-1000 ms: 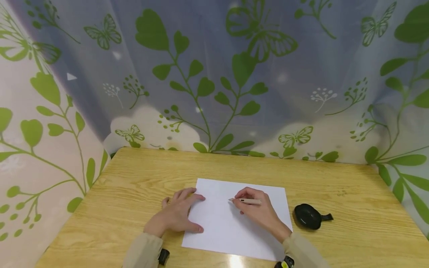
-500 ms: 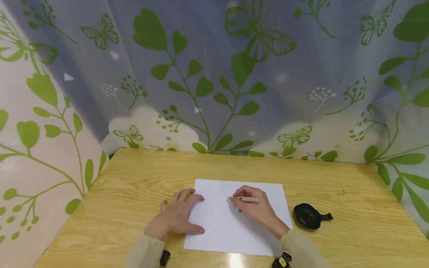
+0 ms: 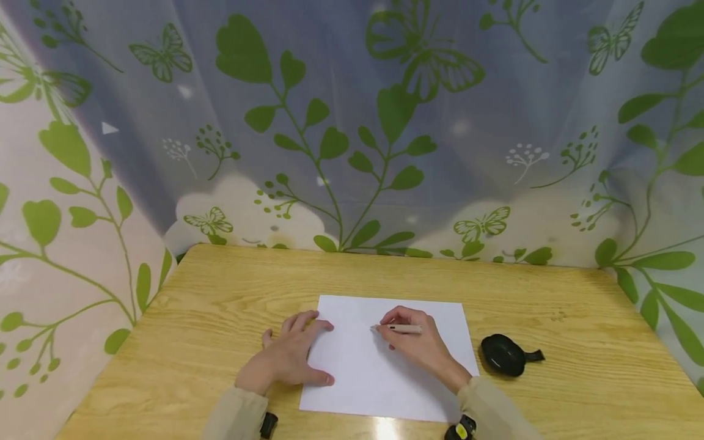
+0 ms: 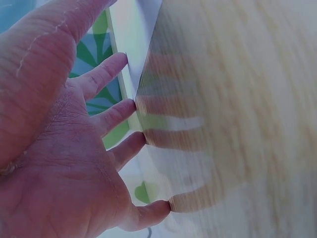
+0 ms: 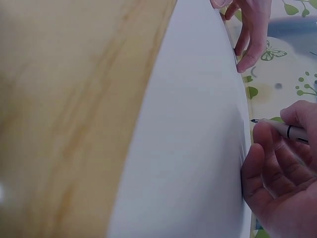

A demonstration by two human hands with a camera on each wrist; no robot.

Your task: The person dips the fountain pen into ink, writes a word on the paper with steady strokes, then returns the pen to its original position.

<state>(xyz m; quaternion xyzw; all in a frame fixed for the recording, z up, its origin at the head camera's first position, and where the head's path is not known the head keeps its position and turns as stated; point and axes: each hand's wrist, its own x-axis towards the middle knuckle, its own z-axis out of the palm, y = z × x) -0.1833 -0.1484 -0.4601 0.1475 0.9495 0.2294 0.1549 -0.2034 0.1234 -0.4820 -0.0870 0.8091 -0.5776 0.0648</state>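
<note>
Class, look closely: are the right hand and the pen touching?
Touching: the head view shows the right hand pinching the pen in its fingers.

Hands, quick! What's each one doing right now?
Left hand: open and spread, touching the white paper.
Right hand: closed, holding a pen.

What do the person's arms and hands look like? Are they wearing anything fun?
The left hand and right hand have no gloves on. The left sleeve and right sleeve are plain beige and reach down to the wrists. A small black thing sits at the left wrist, and another black one with a bright yellow patch at the right.
</note>
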